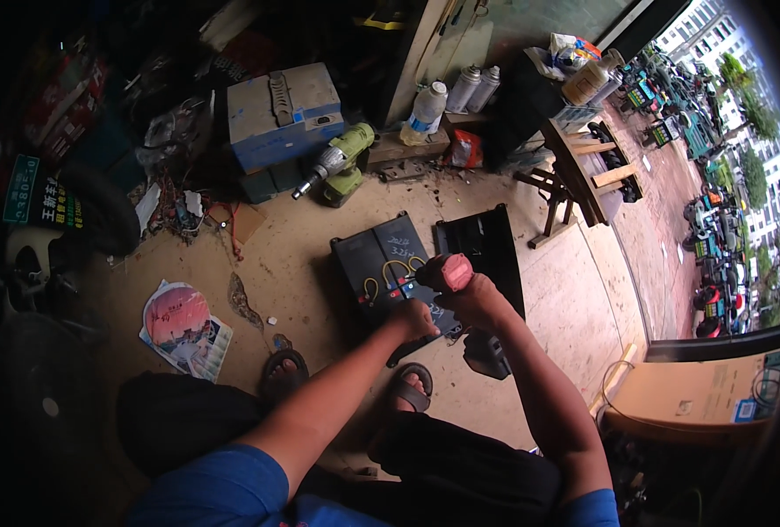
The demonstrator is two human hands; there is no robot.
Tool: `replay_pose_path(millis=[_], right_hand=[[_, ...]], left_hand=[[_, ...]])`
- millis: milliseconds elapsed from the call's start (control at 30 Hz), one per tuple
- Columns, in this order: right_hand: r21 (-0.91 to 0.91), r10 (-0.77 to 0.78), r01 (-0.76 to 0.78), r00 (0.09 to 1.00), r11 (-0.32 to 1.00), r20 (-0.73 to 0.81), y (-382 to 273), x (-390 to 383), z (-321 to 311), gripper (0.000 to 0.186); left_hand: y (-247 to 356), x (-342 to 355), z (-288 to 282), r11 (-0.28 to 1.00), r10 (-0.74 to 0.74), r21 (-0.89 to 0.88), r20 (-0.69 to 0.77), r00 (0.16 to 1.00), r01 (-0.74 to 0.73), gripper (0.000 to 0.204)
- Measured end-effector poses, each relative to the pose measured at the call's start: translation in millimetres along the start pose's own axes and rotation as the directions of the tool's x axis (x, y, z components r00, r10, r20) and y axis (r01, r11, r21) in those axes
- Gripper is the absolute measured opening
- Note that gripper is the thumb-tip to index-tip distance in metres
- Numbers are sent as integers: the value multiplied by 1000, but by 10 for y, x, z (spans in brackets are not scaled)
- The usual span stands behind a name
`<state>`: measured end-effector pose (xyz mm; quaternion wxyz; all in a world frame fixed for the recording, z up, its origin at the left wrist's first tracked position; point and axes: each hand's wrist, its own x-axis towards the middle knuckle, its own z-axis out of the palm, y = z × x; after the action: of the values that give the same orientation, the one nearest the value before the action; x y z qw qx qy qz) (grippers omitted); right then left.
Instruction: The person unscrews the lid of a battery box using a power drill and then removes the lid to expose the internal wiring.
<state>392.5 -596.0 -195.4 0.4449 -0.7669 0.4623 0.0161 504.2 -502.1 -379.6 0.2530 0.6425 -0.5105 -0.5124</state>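
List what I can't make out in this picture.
All in the head view:
Red tool's tip: hidden by its own body.
Left hand's fingertips, and anything they pinch: hidden by the hand itself.
Black box's near end: partly covered by the left hand and forearm.
Scooters outside: too small for detail.
Lower left edge: lost in darkness.

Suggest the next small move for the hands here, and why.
Probably use the left hand to ease the yellow wires clear of the red-and-black power drill: the right hand grips it over the black case, the wire loops appear close beside it, and its tip is hidden in this view.
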Motion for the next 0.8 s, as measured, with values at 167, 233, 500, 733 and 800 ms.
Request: replay_pose_path(millis=[167, 233, 500, 733, 800], right_hand=[[138, 79, -81, 997, 987, 21, 184, 126, 26, 25], [180, 174, -180, 983, 967, 51, 164, 139, 27, 24], [-72, -245, 243, 969, 967, -30, 216, 144, 112, 27], [-434, -318, 333, 942, 837, 110, 72, 157, 68, 32], [-347, -425, 407, 905, 845, 25, 192, 221, 120, 29]], left_hand=[[-128, 79, 17, 990, 5, -142, 158, 987, 18, 15], [-164, 97, 36, 979, -7, -201, 175, 985, 43, 10], [-33, 83, 0, 984, 3, -175, 171, 985, 28, 19], [-72, 56, -10, 921, 15, -387, 136, 991, 40, 20], [-104, 80, -1, 921, 8, -384, 167, 986, 58, 19]])
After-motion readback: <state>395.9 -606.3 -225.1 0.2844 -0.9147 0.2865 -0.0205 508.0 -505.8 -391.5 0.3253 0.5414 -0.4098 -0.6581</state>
